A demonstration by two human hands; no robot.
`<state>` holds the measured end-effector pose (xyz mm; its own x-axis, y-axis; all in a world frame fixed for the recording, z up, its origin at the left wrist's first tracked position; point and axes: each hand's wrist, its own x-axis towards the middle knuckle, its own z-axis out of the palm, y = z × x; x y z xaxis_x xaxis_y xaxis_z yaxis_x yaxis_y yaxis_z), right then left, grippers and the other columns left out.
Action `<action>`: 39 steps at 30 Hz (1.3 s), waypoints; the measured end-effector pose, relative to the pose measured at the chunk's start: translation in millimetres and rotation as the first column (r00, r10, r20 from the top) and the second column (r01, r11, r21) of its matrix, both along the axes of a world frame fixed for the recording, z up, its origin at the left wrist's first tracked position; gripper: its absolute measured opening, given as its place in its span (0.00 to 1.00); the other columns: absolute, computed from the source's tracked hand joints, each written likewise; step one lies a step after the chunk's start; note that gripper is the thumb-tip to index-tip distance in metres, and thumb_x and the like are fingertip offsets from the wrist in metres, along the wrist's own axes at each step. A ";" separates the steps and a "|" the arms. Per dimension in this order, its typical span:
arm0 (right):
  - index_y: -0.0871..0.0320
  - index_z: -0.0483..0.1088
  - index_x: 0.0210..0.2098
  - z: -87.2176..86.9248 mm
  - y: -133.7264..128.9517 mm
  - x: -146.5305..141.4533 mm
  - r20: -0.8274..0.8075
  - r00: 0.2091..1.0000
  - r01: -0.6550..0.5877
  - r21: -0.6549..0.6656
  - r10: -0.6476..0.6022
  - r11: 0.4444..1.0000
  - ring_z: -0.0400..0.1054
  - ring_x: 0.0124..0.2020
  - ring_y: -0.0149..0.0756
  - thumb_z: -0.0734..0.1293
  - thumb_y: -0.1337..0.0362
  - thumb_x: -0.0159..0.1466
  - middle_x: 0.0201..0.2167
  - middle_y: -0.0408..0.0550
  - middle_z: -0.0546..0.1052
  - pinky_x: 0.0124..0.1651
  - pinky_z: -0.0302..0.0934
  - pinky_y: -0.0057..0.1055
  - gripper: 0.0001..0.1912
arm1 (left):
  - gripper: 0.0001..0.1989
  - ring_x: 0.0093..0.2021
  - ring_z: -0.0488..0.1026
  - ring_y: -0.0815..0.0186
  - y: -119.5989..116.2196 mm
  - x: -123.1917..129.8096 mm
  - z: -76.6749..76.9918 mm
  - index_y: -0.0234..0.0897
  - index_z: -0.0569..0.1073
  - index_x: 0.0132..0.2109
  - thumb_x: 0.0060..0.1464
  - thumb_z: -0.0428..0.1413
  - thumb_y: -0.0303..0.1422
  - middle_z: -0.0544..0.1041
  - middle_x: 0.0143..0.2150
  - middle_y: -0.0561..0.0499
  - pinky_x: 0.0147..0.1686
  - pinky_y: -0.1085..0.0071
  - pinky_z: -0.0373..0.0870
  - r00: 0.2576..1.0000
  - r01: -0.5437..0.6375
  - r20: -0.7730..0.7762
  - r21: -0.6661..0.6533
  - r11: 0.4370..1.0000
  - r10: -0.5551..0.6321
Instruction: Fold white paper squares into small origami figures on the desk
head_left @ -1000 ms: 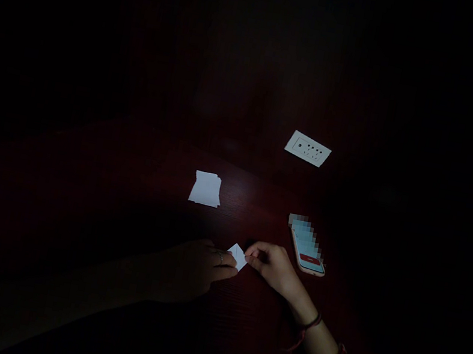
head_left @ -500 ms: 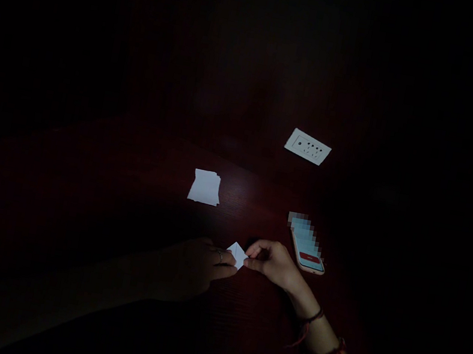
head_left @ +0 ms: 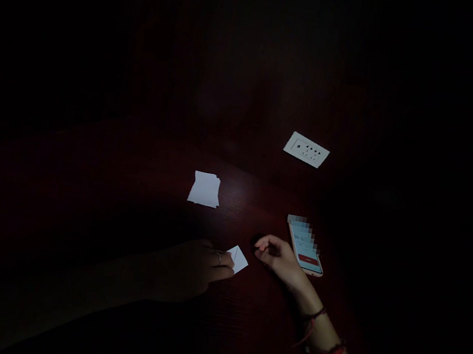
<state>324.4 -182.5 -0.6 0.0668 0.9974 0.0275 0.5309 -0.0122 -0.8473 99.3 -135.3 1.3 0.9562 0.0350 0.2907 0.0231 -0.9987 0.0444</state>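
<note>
A small folded white paper (head_left: pixel 240 259) with a crease line lies on the dark red table (head_left: pixel 236 305). My left hand (head_left: pixel 202 265), in deep shadow and with a ring on one finger, has its fingertips closed on the paper's left part. Just right of the paper, apart from it, is my right hand (head_left: pixel 279 260); its thumb and fingers are curled with a gap between them and nothing visible in them. Farther back sits a stack of white paper sheets (head_left: pixel 205 189) with uneven edges.
A phone (head_left: pixel 307 247) with a lit, partly blurred screen lies right beside and behind my right hand. A white socket plate (head_left: pixel 306 150) is at the back right. Everything around is very dark.
My right hand has let go of the folded paper's right corner and moved slightly right. My left hand stays on the paper.
</note>
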 end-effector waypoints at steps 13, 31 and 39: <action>0.59 0.67 0.34 0.8 -4.9 -9.8 0.233 0.967 -0.109 0.004 0.105 0.994 0.58 0.26 0.26 0.69 0.66 0.47 0.27 0.40 0.66 0.29 0.53 0.22 0.14 | 0.21 0.45 0.64 0.63 -0.1 3.5 -5.2 0.38 0.60 0.52 0.50 0.46 0.22 0.67 0.48 0.49 0.40 0.68 0.56 0.999 -0.041 -0.017 0.049 0.998 0.042; 0.58 0.65 0.37 0.4 -2.3 -5.2 0.162 0.980 -0.121 0.049 0.112 0.991 0.58 0.27 0.26 0.69 0.61 0.47 0.28 0.41 0.65 0.29 0.53 0.23 0.18 | 0.19 0.39 0.66 0.64 0.9 5.1 -8.6 0.39 0.62 0.50 0.50 0.45 0.22 0.68 0.45 0.50 0.38 0.69 0.57 0.999 -0.044 -0.003 0.021 0.999 0.044; 0.58 0.66 0.34 1.5 0.3 -9.9 0.200 0.978 -0.057 -0.030 0.062 0.998 0.59 0.27 0.27 0.69 0.67 0.46 0.27 0.40 0.65 0.29 0.53 0.23 0.16 | 0.20 0.40 0.66 0.64 0.5 5.8 -4.3 0.39 0.62 0.50 0.48 0.46 0.21 0.68 0.45 0.50 0.38 0.69 0.57 0.999 -0.032 -0.031 -0.016 0.999 0.032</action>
